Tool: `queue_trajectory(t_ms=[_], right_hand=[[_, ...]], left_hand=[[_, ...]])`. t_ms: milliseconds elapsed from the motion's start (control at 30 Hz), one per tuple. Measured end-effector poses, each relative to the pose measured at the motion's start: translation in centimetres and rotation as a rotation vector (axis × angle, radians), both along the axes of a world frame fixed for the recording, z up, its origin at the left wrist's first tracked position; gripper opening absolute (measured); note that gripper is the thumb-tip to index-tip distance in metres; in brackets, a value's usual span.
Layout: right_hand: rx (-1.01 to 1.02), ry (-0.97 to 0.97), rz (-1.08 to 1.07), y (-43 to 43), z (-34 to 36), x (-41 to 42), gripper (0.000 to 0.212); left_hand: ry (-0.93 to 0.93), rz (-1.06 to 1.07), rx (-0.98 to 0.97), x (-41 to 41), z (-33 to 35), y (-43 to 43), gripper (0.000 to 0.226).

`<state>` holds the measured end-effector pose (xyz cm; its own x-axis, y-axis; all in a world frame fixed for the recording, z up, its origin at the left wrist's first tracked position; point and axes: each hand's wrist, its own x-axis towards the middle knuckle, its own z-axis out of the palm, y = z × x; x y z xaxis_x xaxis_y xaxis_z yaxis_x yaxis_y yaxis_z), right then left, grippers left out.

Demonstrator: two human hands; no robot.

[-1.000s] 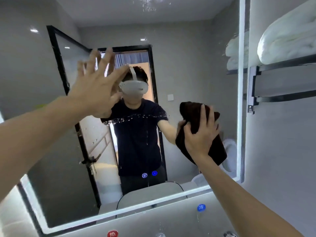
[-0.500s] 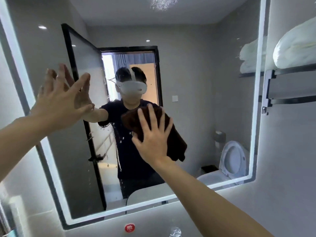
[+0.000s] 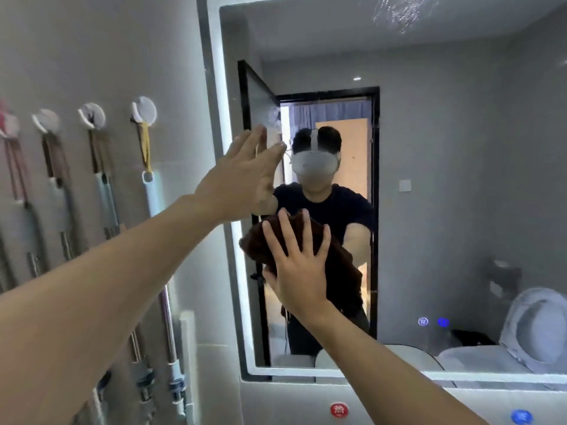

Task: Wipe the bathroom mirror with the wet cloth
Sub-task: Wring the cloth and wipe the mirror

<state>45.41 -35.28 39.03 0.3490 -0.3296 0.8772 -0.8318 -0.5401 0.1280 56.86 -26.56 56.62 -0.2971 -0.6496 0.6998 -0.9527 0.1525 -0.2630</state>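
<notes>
The right hand (image 3: 299,271) is pressing the dark cloth (image 3: 253,245) flat against the mirror (image 3: 460,194), fingers spread, near the glass's 8 o'clock edge. The left hand (image 3: 242,179) is hovering at 11 o'clock from it, fingers straight, holding nothing.

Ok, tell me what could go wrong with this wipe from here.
The right hand presses the cloth with flat, spread fingers, so it could slip down. The bare left hand sits close to the mirror and may leave prints. Droplets near the top edge lie far above the cloth and could get missed.
</notes>
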Motion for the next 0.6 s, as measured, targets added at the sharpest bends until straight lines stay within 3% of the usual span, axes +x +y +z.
queue_trajectory(t_ms=[267, 467, 600], right_hand=[[-0.032, 0.160, 0.049, 1.0, -4.0, 4.3, 0.084], [-0.077, 0.351, 0.124, 0.6, -11.9, 4.4, 0.079], [-0.086, 0.431, 0.182, 0.2, -17.1, 3.4, 0.070]], left_hand=[[-0.222, 0.058, -0.027, -0.3, -4.0, -3.8, 0.083], [-0.309, 0.030, -0.054, -2.0, -6.1, -5.4, 0.108], [-0.462, 0.037, -0.034, -2.6, -8.1, -6.2, 0.119]])
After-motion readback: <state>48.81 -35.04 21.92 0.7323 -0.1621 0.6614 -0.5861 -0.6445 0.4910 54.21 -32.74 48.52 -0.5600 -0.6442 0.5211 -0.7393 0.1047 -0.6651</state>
